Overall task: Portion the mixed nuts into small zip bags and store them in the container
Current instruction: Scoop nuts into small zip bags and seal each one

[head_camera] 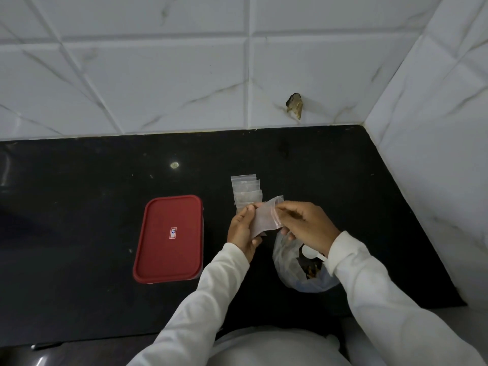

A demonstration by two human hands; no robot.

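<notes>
Both hands hold one small clear zip bag [265, 219] above the black counter. My left hand [241, 229] grips its left side, and my right hand [303, 224] pinches its mouth on the right. The bag looks empty. Just behind it lies a short stack of several more small zip bags [245, 190]. Under my right wrist sits a clear plastic bag of mixed nuts [298, 270] with a white spoon [310, 252] in it. A container with a red lid [169, 239], closed, stands to the left of my hands.
The black counter [92, 180] ends at a white tiled wall behind and another tiled wall on the right. A hole in the tile [294, 101] shows at the back wall. A round bright spot [174, 165] marks the counter.
</notes>
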